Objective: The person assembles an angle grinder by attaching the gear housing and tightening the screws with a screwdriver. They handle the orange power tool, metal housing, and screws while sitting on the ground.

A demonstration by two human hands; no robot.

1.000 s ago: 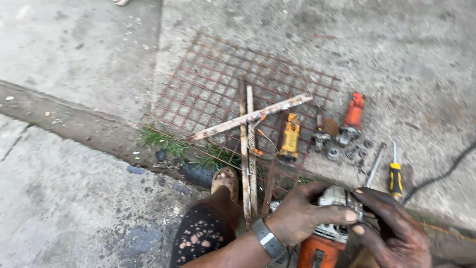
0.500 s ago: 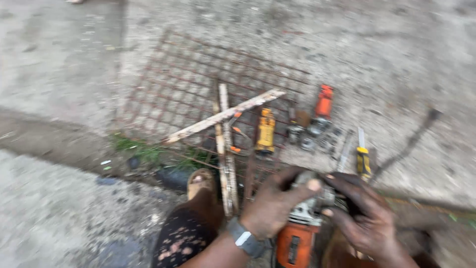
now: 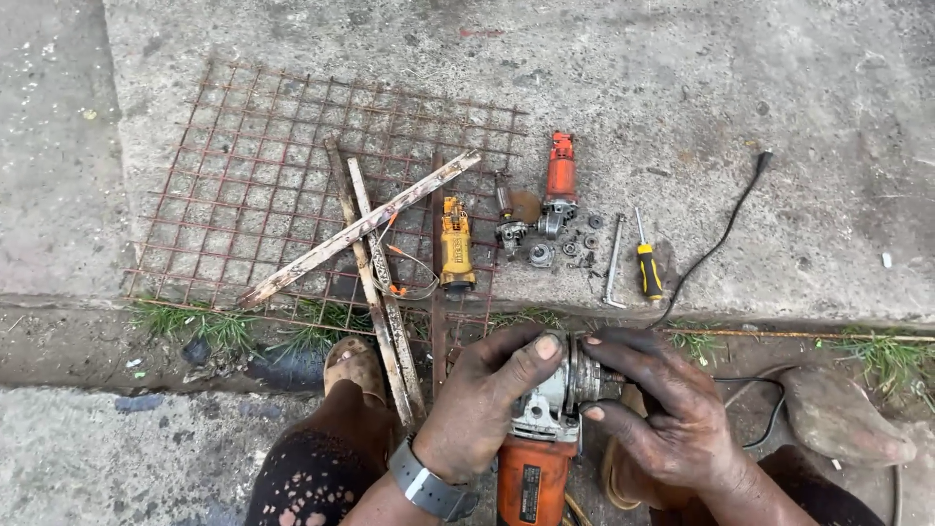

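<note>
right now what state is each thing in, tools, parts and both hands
orange angle grinder: held, metal head exposed
left hand: gripping the grinder head
right hand: fingers on the head's front
yellow tool body: lying on the mesh, wires hanging out
red tool body: lying flat, loose small parts beside it
screwdriver: lying flat, untouched
wire mesh: flat, rusty

Metal strips (image 3: 360, 229) lie crossed on the wire mesh (image 3: 243, 175); right of it sit tool parts (image 3: 541, 229), then a screwdriver (image 3: 648, 268), behind the grinder (image 3: 545, 429).
</note>
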